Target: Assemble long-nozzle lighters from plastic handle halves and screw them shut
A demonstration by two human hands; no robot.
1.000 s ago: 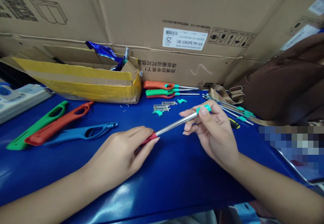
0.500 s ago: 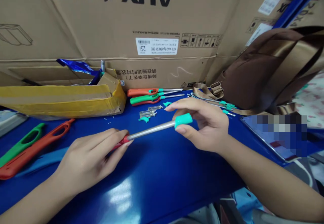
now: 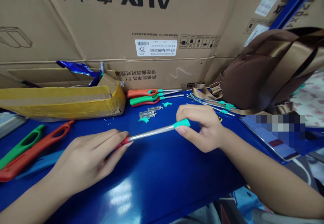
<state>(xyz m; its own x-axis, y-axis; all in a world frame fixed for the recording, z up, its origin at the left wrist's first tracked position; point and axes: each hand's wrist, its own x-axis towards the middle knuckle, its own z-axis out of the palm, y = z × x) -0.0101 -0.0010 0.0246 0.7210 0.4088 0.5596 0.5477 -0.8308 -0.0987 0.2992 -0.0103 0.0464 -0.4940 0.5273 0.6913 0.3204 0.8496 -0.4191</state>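
Observation:
A slim metal tube (image 3: 152, 133) lies across the space between my hands, above the blue table, slightly higher at its right end. My left hand (image 3: 93, 156) is closed around a red piece (image 3: 123, 142) at the tube's left end; most of that piece is hidden in the fingers. At the other end is a teal collar (image 3: 182, 123), gripped between the thumb and bent index finger of my right hand (image 3: 201, 126). Behind the tube lie small clear parts (image 3: 147, 114) and loose teal pieces (image 3: 167, 104) on the table.
Long-reach lighters (image 3: 144, 93) lie by the cardboard wall (image 3: 106, 25). Red (image 3: 37, 149), green (image 3: 22, 146) and blue (image 3: 43, 163) lighter shells are at left, below a taped box (image 3: 63, 102). Metal rods (image 3: 217, 107), a phone (image 3: 268, 139) and a brown bag (image 3: 248, 72) are at right.
My right index finger has come down from its raised position onto the teal collar, closing the grip. The collar has turned slightly and the tube dipped a little; my left hand stays nearly still.

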